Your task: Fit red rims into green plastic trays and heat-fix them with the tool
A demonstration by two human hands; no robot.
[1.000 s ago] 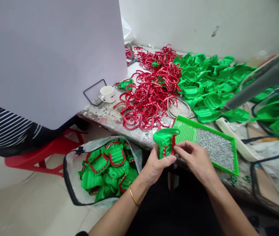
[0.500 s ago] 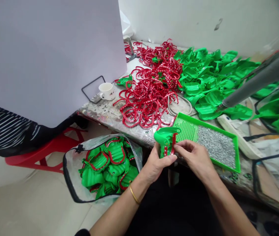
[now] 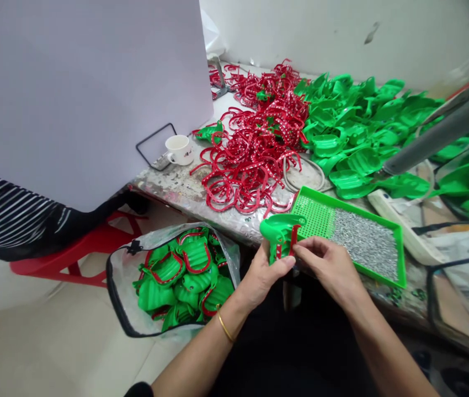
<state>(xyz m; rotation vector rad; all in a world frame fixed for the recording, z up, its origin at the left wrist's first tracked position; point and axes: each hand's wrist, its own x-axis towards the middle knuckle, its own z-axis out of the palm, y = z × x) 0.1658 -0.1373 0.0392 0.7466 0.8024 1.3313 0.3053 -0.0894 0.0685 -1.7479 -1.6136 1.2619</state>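
Trim (image 3: 294, 240), bright red, edges a curved green piece (image 3: 278, 225).

Toward ten o'clock a big pale board (image 3: 94, 94) fills the view, with a black wire frame (image 3: 155, 135) at its lower edge. Just beside the frame, also toward ten, a white mug (image 3: 179, 151) stands upright on a stained table (image 3: 176, 184), its handle pointing toward eight. At nine, a person in striped clothing (image 3: 6, 215), partly hidden by the board, sits on a red stool (image 3: 89, 242). Pale floor (image 3: 73, 344) spreads at eight. Near twelve are a white plastic bag (image 3: 211, 36) and a metal stand (image 3: 220, 82). A pale wall (image 3: 309, 33) rises at one. Between two and three, a grey pole (image 3: 445, 127) slants; at three lies a white power strip (image 3: 408, 230)
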